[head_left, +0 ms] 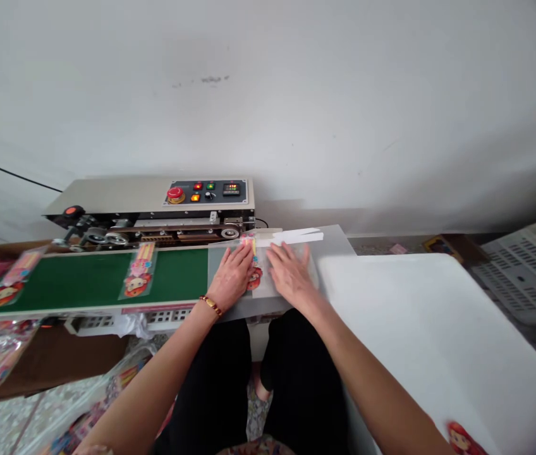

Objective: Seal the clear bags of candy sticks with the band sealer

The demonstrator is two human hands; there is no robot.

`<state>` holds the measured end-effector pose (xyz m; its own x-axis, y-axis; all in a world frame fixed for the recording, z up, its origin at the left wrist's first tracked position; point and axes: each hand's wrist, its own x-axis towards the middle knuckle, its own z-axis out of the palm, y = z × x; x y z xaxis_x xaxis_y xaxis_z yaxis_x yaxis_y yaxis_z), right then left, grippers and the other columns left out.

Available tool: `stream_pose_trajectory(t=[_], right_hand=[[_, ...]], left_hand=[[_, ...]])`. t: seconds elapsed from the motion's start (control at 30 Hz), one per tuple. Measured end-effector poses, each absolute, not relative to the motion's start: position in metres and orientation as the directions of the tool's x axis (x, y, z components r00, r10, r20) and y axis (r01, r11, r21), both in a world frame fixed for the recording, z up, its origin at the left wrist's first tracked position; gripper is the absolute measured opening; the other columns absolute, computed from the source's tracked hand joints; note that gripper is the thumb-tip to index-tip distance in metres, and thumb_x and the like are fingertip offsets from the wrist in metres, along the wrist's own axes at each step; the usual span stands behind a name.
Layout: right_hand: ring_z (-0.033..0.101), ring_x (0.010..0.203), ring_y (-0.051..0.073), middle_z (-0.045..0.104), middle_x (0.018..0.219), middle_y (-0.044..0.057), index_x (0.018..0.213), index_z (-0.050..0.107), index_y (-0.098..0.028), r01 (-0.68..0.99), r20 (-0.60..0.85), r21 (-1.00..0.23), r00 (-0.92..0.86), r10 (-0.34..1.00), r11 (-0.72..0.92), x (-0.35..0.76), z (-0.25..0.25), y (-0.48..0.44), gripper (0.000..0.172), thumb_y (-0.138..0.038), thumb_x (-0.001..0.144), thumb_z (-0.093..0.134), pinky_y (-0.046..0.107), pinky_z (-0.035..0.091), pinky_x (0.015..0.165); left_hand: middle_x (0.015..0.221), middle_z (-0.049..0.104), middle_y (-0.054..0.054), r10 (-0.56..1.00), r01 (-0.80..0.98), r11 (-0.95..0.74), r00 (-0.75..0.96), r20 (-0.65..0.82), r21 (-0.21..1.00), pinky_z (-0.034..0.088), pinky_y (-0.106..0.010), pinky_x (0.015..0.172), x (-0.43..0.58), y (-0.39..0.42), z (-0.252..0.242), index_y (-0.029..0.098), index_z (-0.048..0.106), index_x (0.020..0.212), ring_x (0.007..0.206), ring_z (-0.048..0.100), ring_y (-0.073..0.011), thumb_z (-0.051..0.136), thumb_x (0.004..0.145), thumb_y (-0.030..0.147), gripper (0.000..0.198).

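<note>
My left hand point(232, 275) lies flat, fingers stretched out, over a see-through packet point(253, 278) with a red-haired cartoon figure and pink and yellow strips. Part of the packet is hidden beneath those fingers. Just to its right, my right hand point(291, 273) rests with fingers spread on see-through plastic film over a translucent sheet point(337, 243). White paper strips point(301, 236) lie beyond my right fingertips. The green conveyor belt point(92, 272) runs left from the sheet, carrying a similar packet point(139, 270) and another one point(16, 278) near its far left end.
Behind the belt stands a sealing machine point(149, 196) with a red stop button point(176, 194) and lit switches. A cardboard box point(71, 354) of packets sits below left. To the right are a white table point(405, 316) and a plastic crate point(519, 272).
</note>
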<state>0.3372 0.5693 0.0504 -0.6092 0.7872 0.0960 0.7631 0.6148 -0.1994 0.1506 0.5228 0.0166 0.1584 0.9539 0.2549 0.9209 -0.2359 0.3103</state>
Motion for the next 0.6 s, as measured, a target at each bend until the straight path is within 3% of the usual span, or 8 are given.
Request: stream_pose_trajectory(t=[0.3, 0.47, 0.6], right_hand=[[0.048, 0.135, 0.029, 0.061, 0.139, 0.01, 0.126, 0.063, -0.025, 0.89, 0.281, -0.162, -0.373, 0.884, 0.426, 0.488, 0.021, 0.513, 0.04, -0.034, 0.102, 0.032, 0.063, 0.01, 0.117], [0.051, 0.133, 0.03, 0.061, 0.139, 0.01, 0.123, 0.065, -0.027, 0.909, 0.335, -0.162, -0.316, 0.887, 0.385, 0.522, 0.01, 0.486, 0.04, -0.038, 0.101, 0.032, 0.061, 0.016, 0.116], [0.05, 0.134, 0.031, 0.061, 0.14, 0.011, 0.125, 0.064, -0.027, 0.944, 0.328, -0.178, -0.209, 0.921, 0.277, 0.57, 0.015, 0.467, 0.04, -0.04, 0.1, 0.037, 0.063, 0.019, 0.115]], left_hand=[[0.152, 0.047, -0.015, 0.953, 0.921, -0.239, 0.161, 0.257, 0.307, 0.03, -0.054, 0.122, 0.088, 0.505, 0.009, 0.017, 0.049, 0.143, 0.144, 0.041, -0.026, 0.036, 0.101, 0.031, 0.046], [0.15, 0.05, -0.015, 0.974, 0.966, -0.089, 0.034, 0.222, 0.243, 0.031, -0.058, 0.119, 0.038, 0.485, 0.013, 0.018, 0.054, 0.138, 0.143, 0.042, -0.0297, 0.036, 0.099, 0.033, 0.045], [0.142, 0.058, -0.016, 0.958, 0.98, 0.041, -0.095, 0.272, 0.196, 0.033, -0.062, 0.115, 0.012, 0.455, 0.021, 0.018, 0.057, 0.134, 0.131, 0.054, -0.0326, 0.039, 0.098, 0.033, 0.043]])
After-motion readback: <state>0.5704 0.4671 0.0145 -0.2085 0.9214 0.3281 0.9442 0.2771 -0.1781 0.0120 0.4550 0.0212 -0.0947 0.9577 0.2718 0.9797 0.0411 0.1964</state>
